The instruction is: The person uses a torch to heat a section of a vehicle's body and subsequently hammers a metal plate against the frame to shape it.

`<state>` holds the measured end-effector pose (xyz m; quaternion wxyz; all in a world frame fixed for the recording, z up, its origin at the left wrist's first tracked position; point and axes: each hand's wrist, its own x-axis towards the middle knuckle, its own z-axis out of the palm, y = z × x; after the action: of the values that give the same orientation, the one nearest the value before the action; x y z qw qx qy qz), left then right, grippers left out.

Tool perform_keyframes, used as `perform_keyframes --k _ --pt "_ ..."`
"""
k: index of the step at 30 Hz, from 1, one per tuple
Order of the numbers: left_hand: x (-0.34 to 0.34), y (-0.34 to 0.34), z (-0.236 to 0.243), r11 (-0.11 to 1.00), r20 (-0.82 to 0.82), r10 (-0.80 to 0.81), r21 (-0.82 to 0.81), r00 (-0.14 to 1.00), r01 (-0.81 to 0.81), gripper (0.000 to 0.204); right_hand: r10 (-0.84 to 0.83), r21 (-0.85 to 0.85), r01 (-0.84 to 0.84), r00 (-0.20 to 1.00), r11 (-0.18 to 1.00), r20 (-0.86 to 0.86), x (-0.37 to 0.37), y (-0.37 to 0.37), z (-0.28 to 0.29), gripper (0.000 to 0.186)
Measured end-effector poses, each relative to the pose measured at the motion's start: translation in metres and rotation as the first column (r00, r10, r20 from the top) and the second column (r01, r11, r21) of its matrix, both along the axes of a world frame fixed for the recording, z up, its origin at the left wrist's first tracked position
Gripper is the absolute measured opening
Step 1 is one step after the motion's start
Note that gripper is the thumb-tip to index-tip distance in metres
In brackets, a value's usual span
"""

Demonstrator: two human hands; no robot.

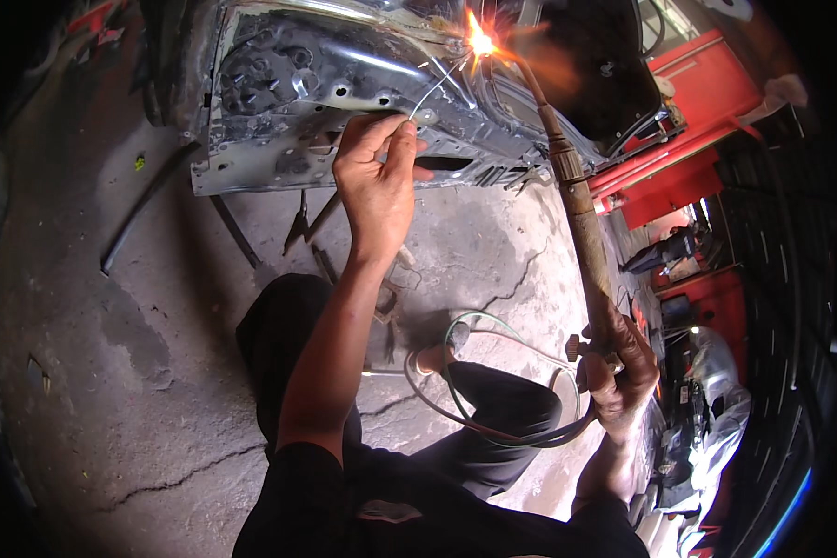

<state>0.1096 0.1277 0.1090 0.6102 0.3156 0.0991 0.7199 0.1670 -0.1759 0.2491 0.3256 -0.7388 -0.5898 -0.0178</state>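
Nearest is the black short-sleeved shirt of the person, and beyond it the bent legs in dark trousers. At the right side, the right hand is closed around the lower part of a long, brownish metal torch, just beside its small, round, ridged knob. Thin, flexible hoses, partly greenish, make loops between this hand and the legs. Farther forward, the left hand is nearly closed; thumb and forefinger pinch a thin, silvery metal rod, while the other fingers are bent loosely. The rod is tilted up to the right, and its far end comes near to a bright orange flame at the torch tip. The glare is strong, so I cannot tell if the rod touches the work. Behind the left hand is a large, black and grey sheet-metal panel with holes, above a cracked grey concrete floor. Far to the right stands a flat-sided red metal structure.
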Motion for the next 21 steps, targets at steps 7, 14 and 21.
perform_keyframes --k 7,14,21 --pt "-0.001 -0.001 0.001 1.000 -0.008 0.006 -0.004 1.000 -0.006 0.019 0.036 0.028 -0.037 0.999 0.999 0.034 0.001 0.002 -0.001 0.050" --pt "-0.001 -0.002 0.000 1.000 0.000 -0.008 -0.015 1.000 0.008 0.019 0.032 -0.004 -0.032 0.998 0.999 0.053 -0.001 0.001 0.001 0.050" --pt "-0.001 -0.022 0.000 0.993 -0.030 -0.080 0.087 0.996 0.082 0.013 0.001 0.256 0.070 0.963 0.964 -0.268 0.014 -0.044 -0.017 0.071"
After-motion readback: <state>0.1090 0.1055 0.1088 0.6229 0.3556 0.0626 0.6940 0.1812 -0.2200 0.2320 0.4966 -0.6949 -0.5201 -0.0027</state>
